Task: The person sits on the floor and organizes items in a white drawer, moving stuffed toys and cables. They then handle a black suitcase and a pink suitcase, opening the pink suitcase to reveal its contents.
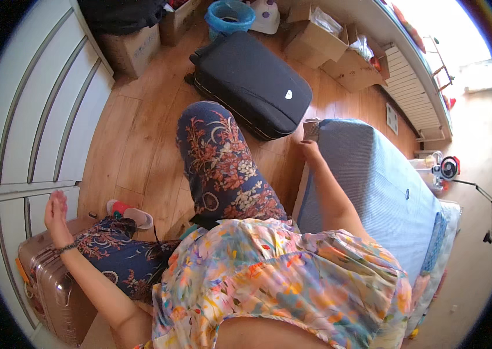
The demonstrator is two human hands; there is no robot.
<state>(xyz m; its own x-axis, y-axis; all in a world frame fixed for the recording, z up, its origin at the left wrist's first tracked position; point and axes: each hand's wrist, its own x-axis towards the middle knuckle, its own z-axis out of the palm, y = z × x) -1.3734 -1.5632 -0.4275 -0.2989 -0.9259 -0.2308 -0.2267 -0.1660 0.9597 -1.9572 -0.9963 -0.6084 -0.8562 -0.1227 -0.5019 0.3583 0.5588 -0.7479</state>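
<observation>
My left hand [57, 218] is raised at the left, with a dark bracelet on its wrist. Its fingers are stretched out and it holds nothing. Below it stands a shiny rose-brown hard-shell suitcase [63, 276], partly covered by my leg. My right hand [310, 150] is at the near-left corner of a bed with a blue checked cover [368, 168]. Its fingertips are small and partly hidden, so their grip does not show. Just beyond that hand is a small greyish-beige piece [311, 127] at the bed's corner. A black suitcase [252, 81] lies flat on the floor ahead.
White slatted cabinet doors [36, 99] run along the left. Cardboard boxes [316, 41] stand at the far right, and another box [132, 51] is at the far left. A blue-lined bin [230, 17] sits behind the black suitcase. A red-and-white slipper [132, 214] is on the wooden floor [141, 128].
</observation>
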